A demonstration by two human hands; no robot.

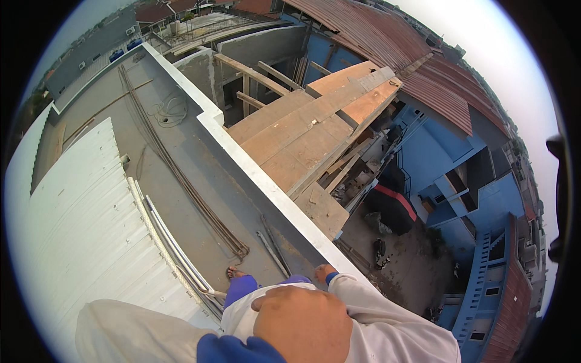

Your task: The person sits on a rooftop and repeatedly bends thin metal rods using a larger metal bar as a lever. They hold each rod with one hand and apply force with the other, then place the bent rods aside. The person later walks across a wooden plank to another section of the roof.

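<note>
My left hand [304, 323] is close to the view in front of my body. Its back faces up and its fingers curl under, so anything in its grasp is hidden. A blue cuff [239, 349] circles its wrist. Farther ahead, at the end of a white sleeve, my right hand [324, 273] is beside the inner edge of the white-topped parapet [284, 209], seemingly touching it. That hand is small in view and its fingers cannot be made out. Beyond my feet, thin metal rods [172, 172] lie along the grey roof gutter floor, next to two short dark bars [273, 251].
White corrugated roofing [78, 218] slopes at left, edged by pale pipes [166, 227] and rope. Past the parapet, plywood sheets [302, 130] lie on timber beams. At right is a drop to a courtyard [405, 260] with a dark covered object. A coiled cable [169, 112] lies farther off.
</note>
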